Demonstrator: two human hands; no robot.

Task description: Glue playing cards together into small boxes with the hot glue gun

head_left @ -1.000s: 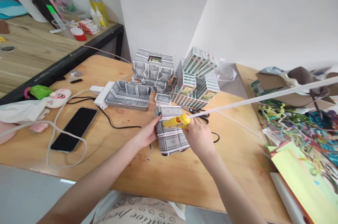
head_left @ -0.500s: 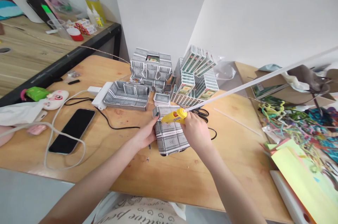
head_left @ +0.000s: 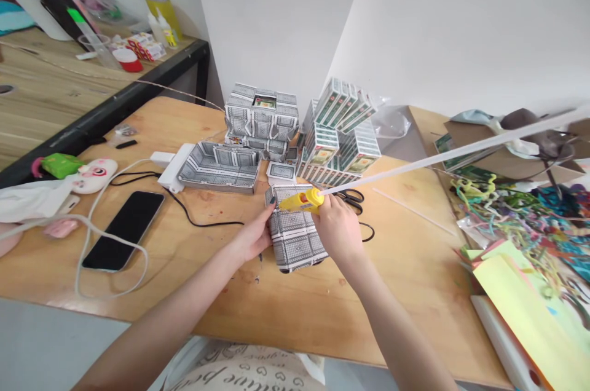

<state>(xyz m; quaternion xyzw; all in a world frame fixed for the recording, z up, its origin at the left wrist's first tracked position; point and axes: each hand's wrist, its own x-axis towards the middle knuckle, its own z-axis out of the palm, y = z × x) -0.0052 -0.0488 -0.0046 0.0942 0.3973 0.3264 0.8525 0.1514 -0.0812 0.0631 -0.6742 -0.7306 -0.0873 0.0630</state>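
Observation:
My right hand (head_left: 340, 226) is closed round a yellow hot glue gun (head_left: 302, 200), with a long white glue stick (head_left: 415, 160) running out of its back to the upper right. The nozzle points left, over the top of a box covered in grey-and-white playing cards (head_left: 297, 243). My left hand (head_left: 256, 232) grips that box by its left side, thumb on the top edge and the other fingers partly hidden. Behind the box lies a small stack of playing cards (head_left: 281, 171). Black-handled scissors (head_left: 353, 199) lie partly behind my right hand.
An open card-covered tray (head_left: 221, 182) stands behind left, with a larger card-covered piece (head_left: 262, 114) beyond it. Card packs (head_left: 320, 145) are piled at the back. A phone (head_left: 124, 230) and cables lie left; colourful yarn (head_left: 520, 213) and papers (head_left: 520, 305) lie right.
The glue gun's nozzle stays over the card-covered box, with hardly any movement of either hand. The whole view has shifted slightly.

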